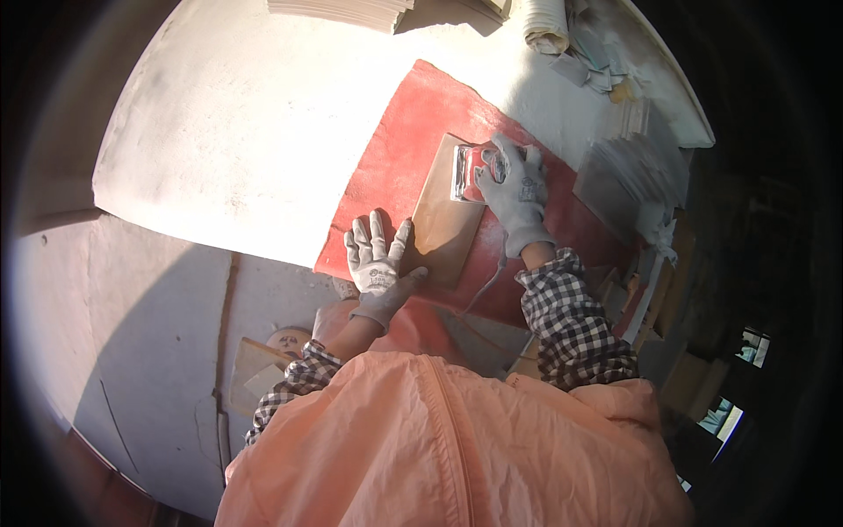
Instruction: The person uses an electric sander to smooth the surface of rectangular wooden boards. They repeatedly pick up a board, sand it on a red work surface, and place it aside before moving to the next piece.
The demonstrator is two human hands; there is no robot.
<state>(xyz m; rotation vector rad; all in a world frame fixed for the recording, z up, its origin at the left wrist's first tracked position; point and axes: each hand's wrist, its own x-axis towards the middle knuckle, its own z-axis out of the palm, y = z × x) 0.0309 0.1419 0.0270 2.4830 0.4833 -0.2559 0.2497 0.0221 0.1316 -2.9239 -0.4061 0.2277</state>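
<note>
My right hand (516, 188), in a grey work glove, is closed round the body of a red electric sheet sander (471, 173). The sander's flat pad lies on the upper right part of a thin tan board (442, 217). From beneath my right wrist a grey cord (489, 285) runs down towards the edge of the work surface. A red cloth (385, 161) is spread under the board. My left hand (380, 263), gloved too, rests flat with spread fingers on the cloth's lower left part, beside the board's left edge, holding nothing.
Thin flat sheets (619, 174) lean in a stack at the right, below a white roll (546, 29) and scattered scraps (586, 69). Another stack of sheets (349, 10) stands at the top. A sunlit white table (217, 145) extends left.
</note>
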